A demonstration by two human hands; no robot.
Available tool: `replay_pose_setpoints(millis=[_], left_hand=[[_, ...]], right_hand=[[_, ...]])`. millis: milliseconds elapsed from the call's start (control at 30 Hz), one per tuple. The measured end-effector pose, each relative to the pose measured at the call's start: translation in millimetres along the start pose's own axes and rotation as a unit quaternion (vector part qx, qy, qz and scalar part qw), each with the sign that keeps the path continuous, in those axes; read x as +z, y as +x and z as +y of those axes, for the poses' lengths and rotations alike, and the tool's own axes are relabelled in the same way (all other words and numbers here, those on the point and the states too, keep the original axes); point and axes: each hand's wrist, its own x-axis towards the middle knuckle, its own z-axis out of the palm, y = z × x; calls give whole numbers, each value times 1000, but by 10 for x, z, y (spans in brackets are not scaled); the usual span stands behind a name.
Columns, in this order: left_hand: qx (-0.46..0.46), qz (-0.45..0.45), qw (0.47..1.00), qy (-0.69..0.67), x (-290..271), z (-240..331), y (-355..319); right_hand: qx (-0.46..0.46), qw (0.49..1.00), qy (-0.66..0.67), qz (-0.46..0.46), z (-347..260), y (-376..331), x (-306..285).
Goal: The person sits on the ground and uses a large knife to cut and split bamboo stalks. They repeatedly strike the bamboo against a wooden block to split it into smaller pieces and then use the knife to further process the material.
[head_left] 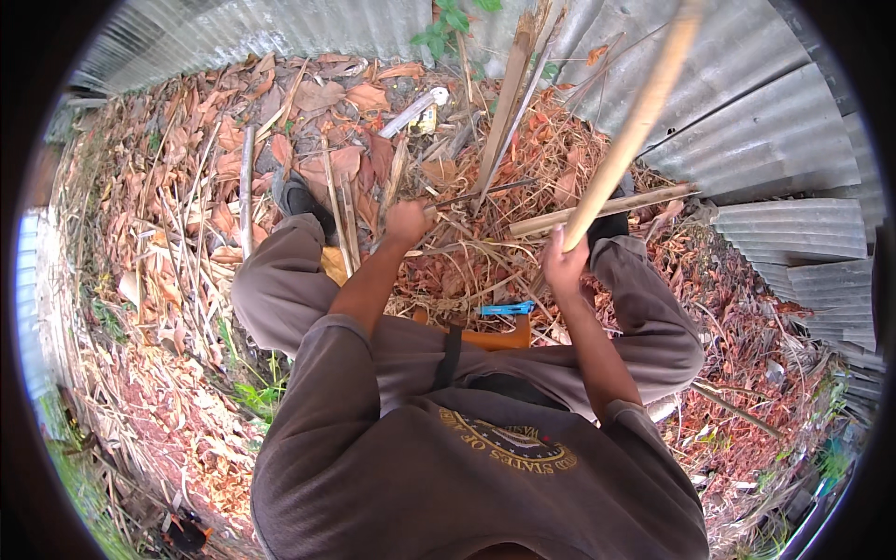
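Note:
My left hand (408, 224) is closed around the light handle of a knife-like tool, whose thin dark blade (485, 192) points to the right. My right hand (566, 265) grips a long, smooth pale wooden pole (635, 126) that rises toward the upper right, past the top of the view. Between my legs, a small blue object (507, 309) rests close to an orange plastic piece (499, 338), partly hidden under me. Just beyond my hands, a split wooden stake (509, 98) stands tilted among the dry litter.
Corrugated metal sheets (775, 140) wall off the far side and the right. Dry brown leaves (317, 96) and straw cover the ground. A cut wooden length (607, 210) lies by my right foot; a grey stick (247, 191) is at the left. Green plants (448, 28) hang at the back.

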Motion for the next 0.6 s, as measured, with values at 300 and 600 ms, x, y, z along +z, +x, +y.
replay_pose_setpoints(millis=[300, 600], left_hand=[[-21, -1, 1000, 8, 159, -227, -115], [56, -15, 997, 44, 144, 9, 139]], right_hand=[[79, 990, 108, -53, -1488, 1097, -278], [158, 947, -191, -203, 679, -636, 112]])
